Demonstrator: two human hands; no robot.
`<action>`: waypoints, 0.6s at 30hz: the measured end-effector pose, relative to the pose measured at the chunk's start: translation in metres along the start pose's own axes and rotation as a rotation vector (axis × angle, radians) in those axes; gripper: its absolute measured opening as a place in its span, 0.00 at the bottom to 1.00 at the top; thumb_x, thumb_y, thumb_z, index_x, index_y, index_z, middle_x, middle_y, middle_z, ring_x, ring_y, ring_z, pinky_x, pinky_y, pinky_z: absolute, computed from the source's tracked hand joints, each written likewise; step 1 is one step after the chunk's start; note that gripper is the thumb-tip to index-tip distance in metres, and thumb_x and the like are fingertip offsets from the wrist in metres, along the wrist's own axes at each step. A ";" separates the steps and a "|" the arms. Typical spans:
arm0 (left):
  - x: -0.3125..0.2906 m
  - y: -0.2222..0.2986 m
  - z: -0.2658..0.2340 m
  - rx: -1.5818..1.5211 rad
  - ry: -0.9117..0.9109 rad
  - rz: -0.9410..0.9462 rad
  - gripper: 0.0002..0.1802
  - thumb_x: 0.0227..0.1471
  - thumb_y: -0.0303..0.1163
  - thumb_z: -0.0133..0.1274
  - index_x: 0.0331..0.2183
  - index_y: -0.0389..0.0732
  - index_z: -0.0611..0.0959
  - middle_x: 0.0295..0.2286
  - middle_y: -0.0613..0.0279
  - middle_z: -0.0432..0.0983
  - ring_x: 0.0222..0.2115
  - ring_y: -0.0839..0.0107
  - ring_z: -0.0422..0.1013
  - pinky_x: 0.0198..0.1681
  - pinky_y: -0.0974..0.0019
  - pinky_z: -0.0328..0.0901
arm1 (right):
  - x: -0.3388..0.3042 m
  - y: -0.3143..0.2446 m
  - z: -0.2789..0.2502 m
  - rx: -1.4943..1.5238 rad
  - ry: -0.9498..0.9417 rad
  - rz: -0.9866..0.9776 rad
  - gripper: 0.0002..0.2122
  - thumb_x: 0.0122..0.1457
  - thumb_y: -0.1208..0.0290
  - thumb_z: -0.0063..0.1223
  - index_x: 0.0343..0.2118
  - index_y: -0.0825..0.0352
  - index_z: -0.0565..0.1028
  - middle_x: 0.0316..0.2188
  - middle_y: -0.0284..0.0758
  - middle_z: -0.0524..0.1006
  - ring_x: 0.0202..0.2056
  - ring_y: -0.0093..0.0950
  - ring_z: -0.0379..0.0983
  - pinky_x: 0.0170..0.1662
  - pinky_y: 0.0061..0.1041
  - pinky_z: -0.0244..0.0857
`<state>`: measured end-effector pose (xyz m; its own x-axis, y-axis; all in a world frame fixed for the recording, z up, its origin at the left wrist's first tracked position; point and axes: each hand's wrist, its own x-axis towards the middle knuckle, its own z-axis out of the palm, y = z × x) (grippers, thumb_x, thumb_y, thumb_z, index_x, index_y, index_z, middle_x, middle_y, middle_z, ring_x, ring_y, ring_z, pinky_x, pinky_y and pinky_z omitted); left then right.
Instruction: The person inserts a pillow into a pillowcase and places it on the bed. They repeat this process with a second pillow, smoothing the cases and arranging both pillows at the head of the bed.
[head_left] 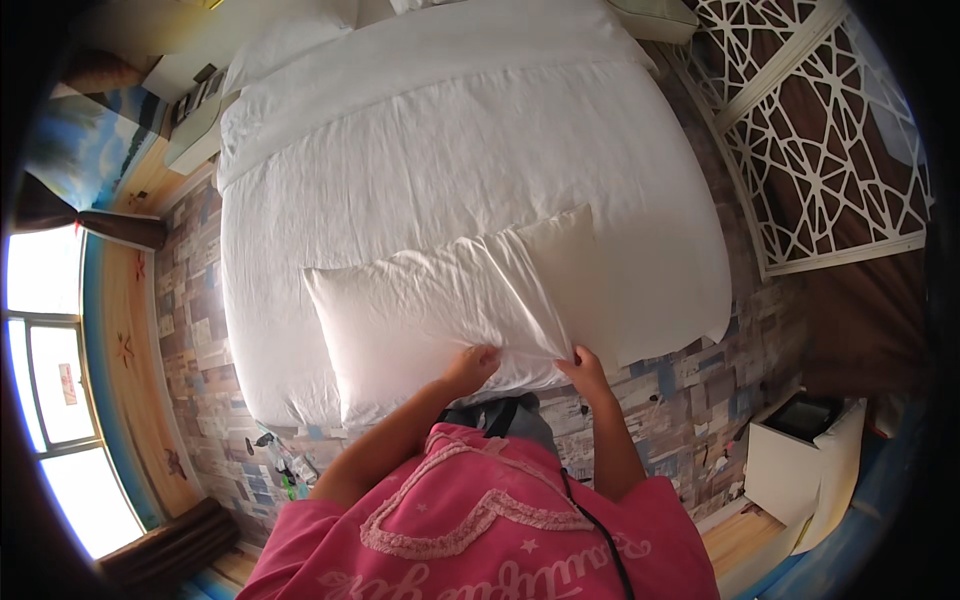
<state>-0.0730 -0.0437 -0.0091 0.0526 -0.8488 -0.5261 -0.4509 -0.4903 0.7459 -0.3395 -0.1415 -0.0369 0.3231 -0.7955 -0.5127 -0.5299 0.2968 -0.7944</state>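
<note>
A pillow (570,260) lies across the near end of the white bed (450,150), partly inside a white pillowcase (400,310). The case covers its left and middle; the right end shows bare beyond the case's creased opening. My right hand (586,374) pinches the near corner of that opening. A little to the left, my left hand (473,369) is closed on the case's near side, where the cloth bunches into folds. Part of what its fingers grip is hidden.
White pillows (290,40) rest at the bed's far end. Patterned flooring (195,290) runs along both sides. A white lattice screen (820,170) stands at the right, and a white cabinet (790,470) is at the lower right. Small items (285,460) lie on the floor at the left.
</note>
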 end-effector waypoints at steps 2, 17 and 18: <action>-0.001 -0.003 0.000 -0.032 0.032 0.042 0.20 0.54 0.39 0.53 0.44 0.35 0.78 0.38 0.48 0.78 0.40 0.56 0.74 0.45 0.59 0.68 | 0.013 -0.008 0.014 0.148 0.021 -0.079 0.20 0.51 0.67 0.64 0.43 0.72 0.72 0.33 0.35 0.77 0.32 0.23 0.71 0.35 0.26 0.67; 0.092 0.083 -0.038 -0.021 0.409 0.515 0.09 0.51 0.28 0.54 0.36 0.37 0.83 0.37 0.49 0.75 0.39 0.55 0.73 0.42 0.60 0.69 | 0.038 -0.083 0.019 0.433 0.189 0.097 0.10 0.57 0.66 0.58 0.33 0.68 0.74 0.23 0.27 0.71 0.25 0.16 0.64 0.29 0.19 0.59; 0.103 0.089 -0.039 0.024 0.427 0.535 0.10 0.52 0.29 0.54 0.37 0.37 0.82 0.37 0.50 0.76 0.39 0.56 0.73 0.41 0.60 0.69 | 0.037 -0.084 0.015 0.489 0.183 0.111 0.10 0.57 0.66 0.58 0.33 0.68 0.74 0.24 0.27 0.71 0.26 0.16 0.65 0.30 0.19 0.59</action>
<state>-0.0725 -0.1823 0.0191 0.1619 -0.9791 0.1234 -0.5324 0.0187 0.8463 -0.2715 -0.1878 0.0062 0.1209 -0.8115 -0.5717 -0.1119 0.5611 -0.8201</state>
